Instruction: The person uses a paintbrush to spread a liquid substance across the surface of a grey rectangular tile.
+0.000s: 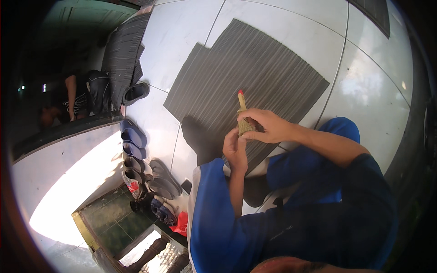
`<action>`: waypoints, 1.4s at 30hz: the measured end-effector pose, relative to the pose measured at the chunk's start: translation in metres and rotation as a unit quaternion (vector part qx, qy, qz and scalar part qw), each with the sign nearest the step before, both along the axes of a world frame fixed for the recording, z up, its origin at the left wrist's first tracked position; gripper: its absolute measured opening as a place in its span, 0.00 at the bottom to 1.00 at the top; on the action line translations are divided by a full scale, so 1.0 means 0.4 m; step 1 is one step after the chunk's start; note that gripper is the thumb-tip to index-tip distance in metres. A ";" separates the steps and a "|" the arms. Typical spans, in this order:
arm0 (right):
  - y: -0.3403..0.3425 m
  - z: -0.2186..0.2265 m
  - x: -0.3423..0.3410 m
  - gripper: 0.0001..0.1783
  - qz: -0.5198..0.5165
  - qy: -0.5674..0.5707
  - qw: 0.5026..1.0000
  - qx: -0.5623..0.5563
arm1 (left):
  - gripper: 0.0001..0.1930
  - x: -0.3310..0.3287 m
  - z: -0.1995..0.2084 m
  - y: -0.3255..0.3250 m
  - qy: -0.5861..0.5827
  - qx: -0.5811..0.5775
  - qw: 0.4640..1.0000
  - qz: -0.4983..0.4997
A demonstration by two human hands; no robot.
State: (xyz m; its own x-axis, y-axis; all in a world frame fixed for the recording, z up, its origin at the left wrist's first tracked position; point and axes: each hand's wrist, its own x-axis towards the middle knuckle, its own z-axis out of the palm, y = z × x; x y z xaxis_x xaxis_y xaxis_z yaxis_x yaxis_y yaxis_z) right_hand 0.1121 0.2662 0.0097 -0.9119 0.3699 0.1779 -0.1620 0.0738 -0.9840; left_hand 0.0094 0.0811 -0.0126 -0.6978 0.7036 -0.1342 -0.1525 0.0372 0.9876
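Observation:
A paintbrush with a yellowish handle and a red tip points away from me, above the grey ribbed mat. Its brownish-green bristle end lies toward me. My right hand comes in from the right and is closed around the brush, with its thumb and fingers on either side of the bristles. Below it, my left hand has its fingertips closed at the lower edge of the bristles. Part of the brush is hidden behind my right fingers.
I sit on white floor tiles, my legs by the ribbed mat. Several sandals and shoes, among them a blue slide, line the left. A red bag lies near a dark-tiled patch. Another person bends beyond a doorway.

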 end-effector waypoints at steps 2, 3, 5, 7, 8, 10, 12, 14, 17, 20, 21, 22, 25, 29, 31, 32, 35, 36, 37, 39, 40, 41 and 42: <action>0.009 -0.002 -0.002 0.23 0.002 0.001 1.000 0.013 | 0.16 -0.004 0.006 0.002 0.007 0.025 1.000 -0.008; 0.018 -0.004 -0.004 0.22 0.030 -0.004 1.000 -0.002 | 0.15 -0.008 0.009 0.003 0.014 0.050 0.999 -0.014; 0.021 -0.002 -0.007 0.21 0.056 -0.009 0.998 -0.016 | 0.14 -0.014 0.008 0.002 0.001 0.026 1.000 0.007; 0.016 -0.005 -0.011 0.18 0.071 0.018 0.997 -0.035 | 0.13 -0.011 0.011 0.004 -0.012 0.004 1.000 0.027; 0.018 -0.009 -0.010 0.18 0.068 0.018 0.997 -0.034 | 0.12 -0.007 0.019 0.005 -0.034 -0.016 0.998 0.045; 0.020 -0.017 -0.009 0.18 0.071 0.010 0.996 -0.051 | 0.11 -0.003 0.024 0.014 -0.057 -0.035 0.996 0.061; 0.020 -0.034 -0.013 0.18 0.068 0.011 0.996 -0.063 | 0.12 -0.002 0.026 0.021 -0.099 -0.008 0.992 0.078; 0.024 -0.030 -0.019 0.19 0.069 0.014 0.995 -0.076 | 0.13 -0.009 0.027 0.016 -0.095 -0.012 0.993 0.075; 0.039 -0.016 -0.014 0.19 0.102 -0.038 0.985 -0.134 | 0.13 -0.009 0.024 0.017 -0.102 -0.017 0.992 0.076; 0.047 0.004 -0.009 0.19 0.114 -0.069 0.980 -0.149 | 0.14 -0.001 0.016 -0.002 -0.072 -0.023 0.996 0.054; 0.050 0.010 -0.007 0.21 0.127 -0.082 0.981 -0.119 | 0.15 0.002 0.008 -0.013 -0.032 -0.027 0.999 0.029; 0.053 0.013 -0.006 0.22 0.140 -0.094 0.982 -0.089 | 0.15 0.003 -0.003 -0.020 -0.032 -0.026 0.999 0.027; 0.052 0.001 -0.010 0.24 0.159 -0.112 0.978 -0.077 | 0.17 0.009 -0.029 -0.036 -0.002 -0.022 1.000 -0.003; 0.058 -0.023 -0.010 0.27 0.123 -0.112 0.982 -0.088 | 0.22 0.029 -0.031 -0.036 0.008 -0.046 0.999 0.007; 0.088 -0.030 -0.021 0.39 0.051 -0.252 0.965 -0.053 | 0.24 0.041 -0.006 -0.037 -0.025 -0.044 0.998 0.033; 0.109 -0.053 -0.021 0.39 0.044 -0.252 0.966 -0.051 | 0.25 0.047 0.005 -0.032 -0.060 -0.049 0.996 0.051; 0.150 -0.082 -0.031 0.41 0.006 -0.332 0.940 -0.074 | 0.25 0.043 0.027 -0.038 -0.137 -0.027 0.988 0.064; 0.160 -0.079 -0.031 0.41 -0.002 -0.332 0.941 -0.069 | 0.24 0.042 0.029 -0.041 -0.182 -0.002 0.982 0.058; 0.170 -0.081 -0.030 0.40 0.038 -0.323 0.932 -0.159 | 0.24 0.039 0.033 -0.048 -0.197 0.010 0.980 0.028; 0.183 -0.076 -0.029 0.38 0.075 -0.306 0.917 -0.246 | 0.23 0.037 0.040 -0.056 -0.236 0.048 0.970 -0.001; 0.184 -0.069 -0.030 0.32 0.096 -0.273 0.916 -0.277 | 0.23 0.035 0.046 -0.062 -0.275 0.081 0.958 -0.023; 0.184 -0.063 -0.030 0.27 0.117 -0.239 0.914 -0.307 | 0.25 0.036 0.050 -0.065 -0.282 0.097 0.954 -0.040; 0.182 -0.055 -0.027 0.27 0.114 -0.238 0.915 -0.306 | 0.25 0.035 0.053 -0.067 -0.282 0.098 0.954 -0.043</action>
